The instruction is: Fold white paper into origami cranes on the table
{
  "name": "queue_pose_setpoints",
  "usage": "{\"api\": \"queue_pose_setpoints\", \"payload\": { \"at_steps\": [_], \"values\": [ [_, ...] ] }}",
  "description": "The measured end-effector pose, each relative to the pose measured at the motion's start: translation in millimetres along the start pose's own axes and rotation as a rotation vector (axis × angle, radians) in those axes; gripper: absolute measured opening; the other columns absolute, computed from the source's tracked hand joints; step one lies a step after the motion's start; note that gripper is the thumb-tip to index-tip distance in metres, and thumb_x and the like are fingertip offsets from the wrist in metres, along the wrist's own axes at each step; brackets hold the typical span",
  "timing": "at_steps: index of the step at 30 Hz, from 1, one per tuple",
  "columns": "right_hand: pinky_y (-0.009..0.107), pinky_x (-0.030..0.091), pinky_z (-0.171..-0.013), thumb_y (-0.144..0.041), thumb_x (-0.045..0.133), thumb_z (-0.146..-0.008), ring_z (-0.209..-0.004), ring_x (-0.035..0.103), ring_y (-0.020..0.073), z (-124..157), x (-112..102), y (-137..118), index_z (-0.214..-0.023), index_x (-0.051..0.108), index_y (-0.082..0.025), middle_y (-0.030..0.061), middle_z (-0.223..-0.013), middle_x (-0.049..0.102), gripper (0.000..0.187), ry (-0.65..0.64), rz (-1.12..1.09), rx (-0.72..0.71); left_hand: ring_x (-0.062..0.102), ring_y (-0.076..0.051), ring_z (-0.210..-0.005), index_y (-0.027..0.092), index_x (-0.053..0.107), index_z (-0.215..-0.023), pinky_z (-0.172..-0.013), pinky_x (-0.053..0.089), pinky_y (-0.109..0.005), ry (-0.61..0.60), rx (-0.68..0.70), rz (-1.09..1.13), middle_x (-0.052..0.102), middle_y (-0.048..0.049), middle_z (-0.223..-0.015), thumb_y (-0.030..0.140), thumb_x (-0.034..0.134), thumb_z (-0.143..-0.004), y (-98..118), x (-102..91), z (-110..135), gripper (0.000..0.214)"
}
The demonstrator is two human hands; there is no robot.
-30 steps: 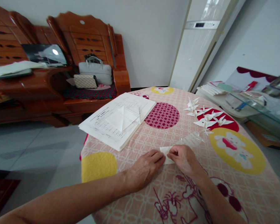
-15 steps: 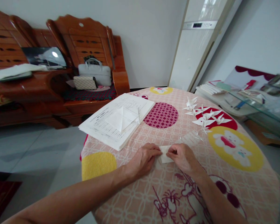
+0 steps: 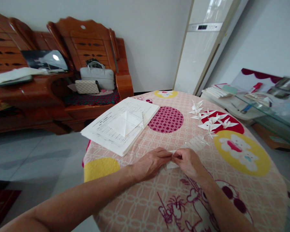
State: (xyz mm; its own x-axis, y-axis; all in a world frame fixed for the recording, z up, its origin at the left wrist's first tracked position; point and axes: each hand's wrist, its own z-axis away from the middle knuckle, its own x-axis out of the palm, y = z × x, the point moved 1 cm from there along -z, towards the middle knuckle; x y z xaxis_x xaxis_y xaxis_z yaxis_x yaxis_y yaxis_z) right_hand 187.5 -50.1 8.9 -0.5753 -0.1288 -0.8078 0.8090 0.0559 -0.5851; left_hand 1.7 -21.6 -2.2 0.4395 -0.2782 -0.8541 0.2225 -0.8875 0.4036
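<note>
Working on patterned tablecloth (image 3: 132, 206), probably soft, so calling for extra pressure. Covering with straight-fingered left hand (image 3: 152, 163); impossible to tell whether pinching or only pressing. Pinching with right hand (image 3: 190, 163), between thumb and fingertips. Holding small white paper (image 3: 172, 165) on tablecloth between both hands, mostly covered. Best to line up edges first, pin firmly, then run crease slowly outward without skewing.

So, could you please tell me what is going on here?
Someone's left hand and right hand are close together on a small paper on the table. The right seems to pinch it; the left lies across part of it. Folded cranes sit beyond, to the right. To the left, a creased sheet lies on printed pages.
</note>
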Motion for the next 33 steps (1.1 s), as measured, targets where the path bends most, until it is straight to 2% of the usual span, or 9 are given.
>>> {"api": "queue_pose_setpoints", "payload": {
  "at_steps": [3, 5, 12, 16, 21, 33],
  "values": [
    [0.024, 0.033, -0.056, -0.024, 0.058, -0.080, -0.059, 0.057, 0.0141, 1, -1, 1, -0.067, 0.068, -0.016, 0.0023, -0.063, 0.067, 0.018, 0.023, -0.005, -0.006, 0.055, -0.021, -0.113, 0.013, 0.057, -0.120, -0.099, 0.046, -0.035, -0.072, 0.017, -0.070, 0.061, -0.0129, -0.120, 0.008, 0.047, -0.087, 1, 1.4, 2, 0.035],
    [0.024, 0.034, -0.056, -0.022, 0.056, -0.079, -0.059, 0.056, 0.0138, 2, -4, 4, -0.069, 0.068, -0.016, 0.0018, -0.062, 0.065, 0.017, 0.019, -0.050, -0.021, 0.054, -0.022, -0.116, 0.011, 0.056, -0.120, -0.100, 0.045, -0.036, -0.078, 0.018, -0.115, 0.060, -0.0140, -0.122, 0.010, 0.047, -0.088, 3, 2.9, 4, 0.034],
    [0.021, 0.035, -0.050, -0.019, 0.049, -0.076, -0.052, 0.052, 0.0112, 8, -20, 21, -0.066, 0.064, -0.015, 0.0003, -0.059, 0.062, 0.019, -0.095, -0.264, -0.026, 0.053, -0.023, -0.118, 0.010, 0.056, -0.122, -0.102, 0.045, -0.036, -0.072, -0.004, -0.175, 0.059, -0.0123, -0.127, 0.010, 0.048, -0.086, 5, 4.5, 7, 0.036],
    [0.021, 0.032, -0.048, -0.021, 0.053, -0.075, -0.050, 0.048, 0.0104, 10, -25, 19, -0.061, 0.062, -0.016, -0.0017, -0.054, 0.056, 0.017, -0.108, -0.212, -0.040, 0.055, -0.023, -0.116, 0.009, 0.057, -0.120, -0.102, 0.045, -0.035, -0.080, -0.009, -0.188, 0.061, -0.0118, -0.125, 0.010, 0.050, -0.086, 6, 3.7, 6, 0.035],
    [0.021, 0.034, -0.049, -0.020, 0.058, -0.070, -0.053, 0.052, 0.0117, 11, -23, 15, -0.066, 0.068, -0.014, 0.0005, -0.058, 0.062, 0.012, -0.131, -0.159, -0.013, 0.055, -0.022, -0.116, 0.010, 0.056, -0.120, -0.101, 0.046, -0.036, -0.066, -0.017, -0.194, 0.061, -0.0129, -0.124, 0.010, 0.050, -0.086, 7, 4.7, 5, 0.034],
    [0.022, 0.032, -0.050, -0.017, 0.054, -0.074, -0.057, 0.058, 0.0144, 10, -17, 7, -0.061, 0.067, -0.015, 0.0032, -0.060, 0.066, 0.018, -0.096, 0.036, 0.031, 0.053, -0.023, -0.120, 0.010, 0.055, -0.124, -0.104, 0.044, -0.037, -0.077, -0.009, -0.177, 0.058, -0.0137, -0.128, 0.009, 0.050, -0.085, 3, 6.5, 7, 0.039]
  ]
}}
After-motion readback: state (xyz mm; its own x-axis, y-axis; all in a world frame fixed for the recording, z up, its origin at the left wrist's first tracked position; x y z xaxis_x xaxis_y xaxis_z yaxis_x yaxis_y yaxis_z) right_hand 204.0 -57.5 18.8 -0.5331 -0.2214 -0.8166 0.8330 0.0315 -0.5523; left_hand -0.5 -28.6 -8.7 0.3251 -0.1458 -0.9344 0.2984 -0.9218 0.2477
